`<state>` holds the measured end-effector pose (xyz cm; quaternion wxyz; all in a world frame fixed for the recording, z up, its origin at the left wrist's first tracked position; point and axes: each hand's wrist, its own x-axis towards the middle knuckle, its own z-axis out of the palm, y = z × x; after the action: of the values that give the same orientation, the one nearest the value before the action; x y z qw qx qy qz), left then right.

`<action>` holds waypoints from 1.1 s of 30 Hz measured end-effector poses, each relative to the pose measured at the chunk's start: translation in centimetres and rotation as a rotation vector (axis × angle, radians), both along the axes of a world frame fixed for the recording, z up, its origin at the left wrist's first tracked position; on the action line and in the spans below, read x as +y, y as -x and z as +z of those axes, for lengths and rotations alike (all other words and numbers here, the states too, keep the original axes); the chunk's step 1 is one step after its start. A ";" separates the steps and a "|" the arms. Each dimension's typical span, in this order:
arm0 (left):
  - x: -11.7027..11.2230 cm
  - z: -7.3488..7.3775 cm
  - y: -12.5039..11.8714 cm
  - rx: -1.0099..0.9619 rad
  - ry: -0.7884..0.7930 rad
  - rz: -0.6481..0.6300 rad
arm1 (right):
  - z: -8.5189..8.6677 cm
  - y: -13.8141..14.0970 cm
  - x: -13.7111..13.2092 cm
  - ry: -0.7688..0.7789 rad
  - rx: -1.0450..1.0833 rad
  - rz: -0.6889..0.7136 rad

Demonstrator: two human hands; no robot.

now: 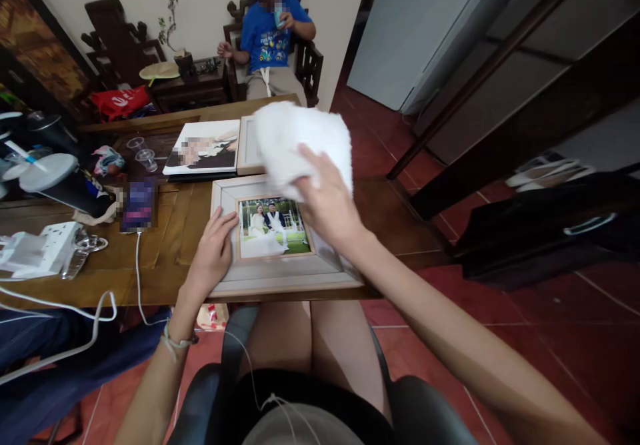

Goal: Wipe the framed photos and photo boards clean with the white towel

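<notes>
A pale wooden picture frame lies flat at the table's front edge, with a photo of two people on grass in its middle. My left hand rests on the frame's left side, fingers stretched out. My right hand grips a white cloth above the frame's upper right corner; the cloth is slightly blurred. It hides that corner and part of a second pale frame behind. Whether the cloth touches the frame I cannot tell.
Left of the second frame lies a photo panel. A phone on a white cable, a power strip, a lidded cup and small plastic cups stand leftward on the wooden table. A person in blue sits opposite.
</notes>
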<state>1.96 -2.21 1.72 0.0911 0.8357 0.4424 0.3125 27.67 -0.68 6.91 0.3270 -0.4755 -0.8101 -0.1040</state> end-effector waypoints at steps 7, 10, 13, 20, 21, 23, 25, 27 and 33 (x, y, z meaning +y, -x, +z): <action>0.2 -0.4 0.4 0.006 -0.017 0.002 | 0.0 7.7 4.2 0.113 -0.499 0.262; 0.1 -0.4 0.5 0.000 -0.003 -0.022 | -0.5 6.3 4.1 0.197 -0.511 0.194; 0.1 -0.4 0.4 -0.015 0.012 -0.014 | -0.4 2.3 3.5 0.259 -0.464 0.104; 0.2 -0.7 0.0 -0.021 0.012 0.042 | -0.1 -5.1 0.5 0.283 -0.496 0.074; 0.2 -0.7 -0.1 -0.026 0.012 0.050 | -0.1 -5.2 -0.8 0.283 -0.486 0.099; 0.2 -0.7 -0.1 -0.036 0.013 0.064 | 0.0 -4.9 -4.0 0.310 -0.441 0.139; 0.2 -0.7 -0.1 -0.042 0.014 0.073 | 0.3 -4.6 -7.6 0.364 -0.381 0.181; 0.2 -0.6 0.0 -0.043 0.018 0.078 | 0.7 -4.5 -10.6 0.438 -0.313 0.233; 0.4 -0.4 0.2 -0.001 -0.009 0.063 | 0.3 -4.7 -9.1 0.452 -0.249 0.191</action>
<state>1.71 -1.85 1.33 0.0779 0.8214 0.4672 0.3177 32.34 -9.81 7.25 0.1187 -0.4414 -0.8878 0.0532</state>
